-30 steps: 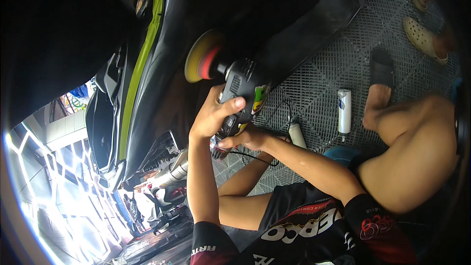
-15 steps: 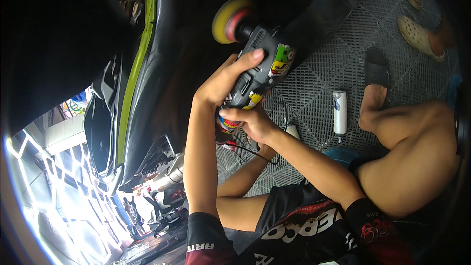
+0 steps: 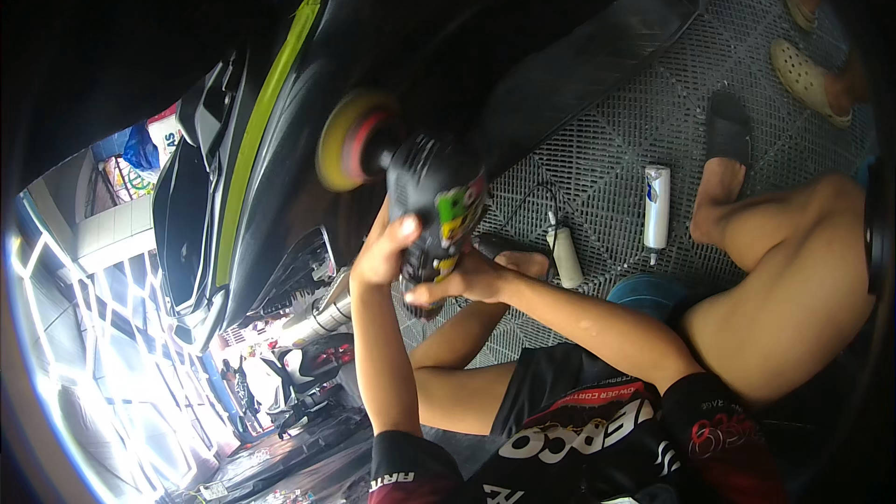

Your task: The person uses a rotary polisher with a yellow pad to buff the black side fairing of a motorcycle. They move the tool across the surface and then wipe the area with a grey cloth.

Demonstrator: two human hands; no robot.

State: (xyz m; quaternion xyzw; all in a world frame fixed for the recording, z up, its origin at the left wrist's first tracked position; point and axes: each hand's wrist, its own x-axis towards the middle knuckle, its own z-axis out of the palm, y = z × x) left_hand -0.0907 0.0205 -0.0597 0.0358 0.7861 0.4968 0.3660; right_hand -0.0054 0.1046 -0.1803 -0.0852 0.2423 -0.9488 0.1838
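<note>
Both hands hold a black power polisher (image 3: 431,194) with a yellow and red round pad (image 3: 341,141). My left hand (image 3: 385,254) grips the upper side of its body, fingers curled over it. My right hand (image 3: 459,280) holds its rear end from below. The pad lies against the glossy black body panel (image 3: 373,47) of a vehicle with a lime-green stripe (image 3: 261,121). I sit on the floor with bare knees bent, one leg (image 3: 793,280) raised at the right.
A white bottle (image 3: 656,207) and a second white tube (image 3: 563,255) lie on the grey grid floor mat (image 3: 607,149). A cord runs from the tool across the mat. Sandals (image 3: 803,75) lie at the top right. A chrome exhaust pipe (image 3: 322,317) is below the panel.
The polisher went up and right along the panel, then came back down and left to a spot lower than a second ago. Both hands stayed on it.
</note>
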